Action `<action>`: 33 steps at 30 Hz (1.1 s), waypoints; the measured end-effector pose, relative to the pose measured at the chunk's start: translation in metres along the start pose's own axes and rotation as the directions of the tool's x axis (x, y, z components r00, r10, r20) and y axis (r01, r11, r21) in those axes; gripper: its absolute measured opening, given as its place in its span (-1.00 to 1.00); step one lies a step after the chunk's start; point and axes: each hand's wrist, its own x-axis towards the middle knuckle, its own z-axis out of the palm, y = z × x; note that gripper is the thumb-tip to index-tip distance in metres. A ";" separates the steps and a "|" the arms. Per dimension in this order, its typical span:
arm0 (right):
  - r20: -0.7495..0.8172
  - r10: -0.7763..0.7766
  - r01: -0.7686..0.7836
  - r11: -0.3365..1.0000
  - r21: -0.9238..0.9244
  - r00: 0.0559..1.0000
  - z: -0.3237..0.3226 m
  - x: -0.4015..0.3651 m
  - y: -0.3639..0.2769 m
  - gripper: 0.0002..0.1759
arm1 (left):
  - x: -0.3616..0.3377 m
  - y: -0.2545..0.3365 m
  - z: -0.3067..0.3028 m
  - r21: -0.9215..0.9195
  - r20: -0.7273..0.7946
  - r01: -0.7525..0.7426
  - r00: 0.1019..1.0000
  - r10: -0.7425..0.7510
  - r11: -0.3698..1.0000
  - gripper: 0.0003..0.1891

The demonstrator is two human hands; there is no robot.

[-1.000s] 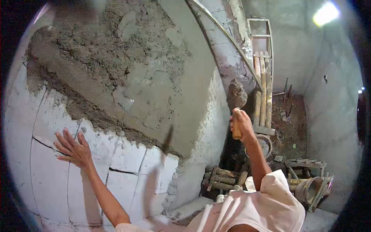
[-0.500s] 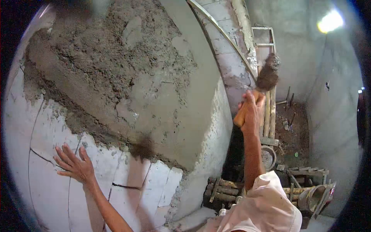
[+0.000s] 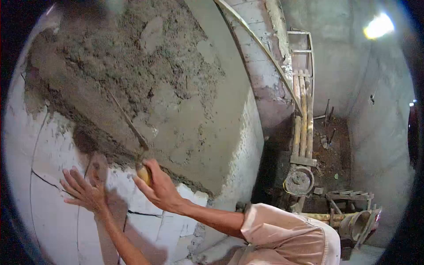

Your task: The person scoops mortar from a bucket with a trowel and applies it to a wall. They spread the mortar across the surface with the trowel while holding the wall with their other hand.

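My right hand [image 3: 159, 187] is wrapped round the wooden handle of a trowel [image 3: 126, 115]. The trowel's thin blade, seen nearly edge-on, points up and left against the rough wet mortar [image 3: 110, 57] on the wall. To the left, my left hand [image 3: 85, 191] lies with fingers spread on the bare white block wall [image 3: 53, 221], just below the mortar's lower edge. A dark shadow falls on the wall above that hand.
A long straight strip [image 3: 260, 42] leans along the wall corner. Wooden poles [image 3: 303, 119] form a scaffold on the right. A round bucket [image 3: 299, 180] stands at its near end, and another bucket [image 3: 354, 225] lies lower right. A bright lamp [image 3: 378, 26] shines upper right.
My right hand has swung left from beside the scaffold to the wall with the trowel. The mortar load seen on the blade is no longer visible there. My left hand has barely moved.
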 end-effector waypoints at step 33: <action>0.012 0.596 -0.596 0.801 0.055 0.803 -0.080 0.059 0.171 -0.54 | -0.004 -0.002 0.016 0.081 0.034 -0.057 0.998 0.054 0.995 -0.30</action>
